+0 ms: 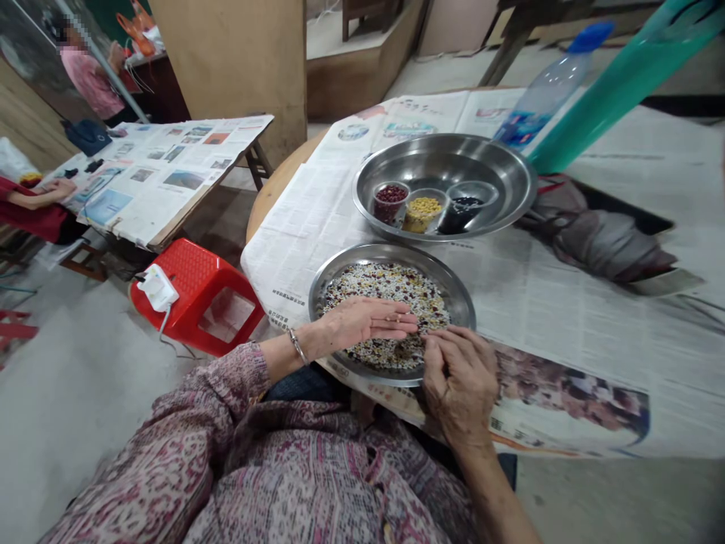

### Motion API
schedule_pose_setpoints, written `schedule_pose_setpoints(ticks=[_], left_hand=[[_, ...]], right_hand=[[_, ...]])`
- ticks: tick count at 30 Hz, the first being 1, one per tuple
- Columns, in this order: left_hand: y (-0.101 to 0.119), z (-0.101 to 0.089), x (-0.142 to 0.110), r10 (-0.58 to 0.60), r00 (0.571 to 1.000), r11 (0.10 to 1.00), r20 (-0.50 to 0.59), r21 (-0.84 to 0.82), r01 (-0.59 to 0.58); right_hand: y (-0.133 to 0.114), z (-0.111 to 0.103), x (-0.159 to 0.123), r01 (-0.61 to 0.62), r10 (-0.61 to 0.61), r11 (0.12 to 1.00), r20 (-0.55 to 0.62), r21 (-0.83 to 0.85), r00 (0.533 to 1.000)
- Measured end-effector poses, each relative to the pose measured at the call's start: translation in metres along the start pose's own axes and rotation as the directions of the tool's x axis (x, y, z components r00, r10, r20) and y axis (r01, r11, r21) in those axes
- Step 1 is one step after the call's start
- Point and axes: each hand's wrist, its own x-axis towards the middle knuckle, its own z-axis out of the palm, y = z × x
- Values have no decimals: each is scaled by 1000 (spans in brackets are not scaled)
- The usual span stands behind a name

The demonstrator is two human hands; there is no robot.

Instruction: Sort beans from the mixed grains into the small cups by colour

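A shallow steel basin (390,253) in front of me holds a mix of white grains (378,281) with dark red, yellow and black beans among them. Over it, my left hand (368,321) lies palm up with its fingers stretched out, and a few small pale pieces rest on the fingers. My right hand (464,378) is at the basin's near right rim, thumb and fingers pinched together close to the left fingertips. Whatever is in that pinch is too small to make out.
Behind stands a larger steel basin (442,147) with cups of red beans (390,195), yellow beans (424,208) and black beans (467,204). A bottle (549,91), a green tube (617,83) and a folded umbrella (606,234) are at right. A red stool (198,287) stands left.
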Motion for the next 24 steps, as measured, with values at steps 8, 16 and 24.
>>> schedule_pose_setpoints(ticks=[8,16,24], left_hand=[[-2,-6,3,86,995,996,42,-24,-85],[4,-13,6,175,982,903,68,387,-188],[49,-8,14,510,795,-53,328,935,-352]], right_hand=[[1,0,-1,2,-2,1000,7,-8,1000],[1,1,-2,-27,27,1000,12,4,1000],[1,1,-2,-30,30,999,9,19,1000]])
